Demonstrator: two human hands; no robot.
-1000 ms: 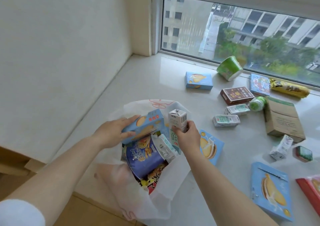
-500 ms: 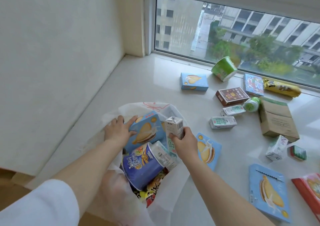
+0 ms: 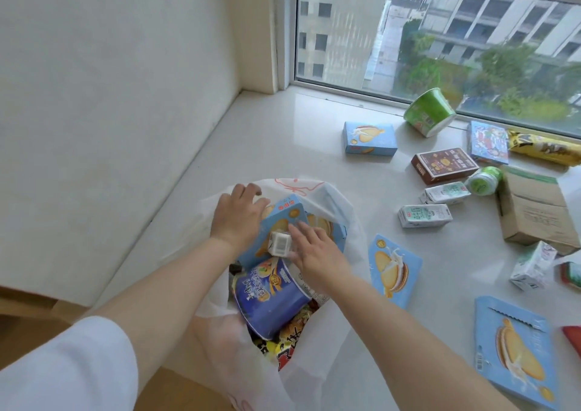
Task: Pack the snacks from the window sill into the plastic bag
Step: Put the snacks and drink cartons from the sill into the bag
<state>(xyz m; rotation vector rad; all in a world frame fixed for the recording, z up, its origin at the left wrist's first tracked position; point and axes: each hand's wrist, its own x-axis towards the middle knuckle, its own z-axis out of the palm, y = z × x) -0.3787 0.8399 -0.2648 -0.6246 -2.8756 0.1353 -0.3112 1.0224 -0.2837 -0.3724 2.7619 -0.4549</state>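
Note:
A white plastic bag (image 3: 341, 204) lies open on the window sill (image 3: 283, 146). It holds a blue noodle cup (image 3: 270, 297), a blue biscuit box (image 3: 283, 218), a small milk carton (image 3: 279, 243) and yellow-red packets. My left hand (image 3: 235, 217) grips the top left corner of the biscuit box inside the bag. My right hand (image 3: 316, 250) lies with straight fingers against the milk carton, which sits on the biscuit box. More snacks are spread over the sill to the right.
On the sill lie a blue box (image 3: 369, 138), a green cup (image 3: 429, 112), a brown box (image 3: 445, 163), two milk cartons (image 3: 424, 216), a cardboard box (image 3: 534, 209), a yellow packet (image 3: 544, 148) and flat blue biscuit packs (image 3: 393, 269). The wall stands to the left.
My right hand lowered the milk carton into the bag and its fingers straightened off it. My left hand pushed the blue biscuit box deeper and more upright.

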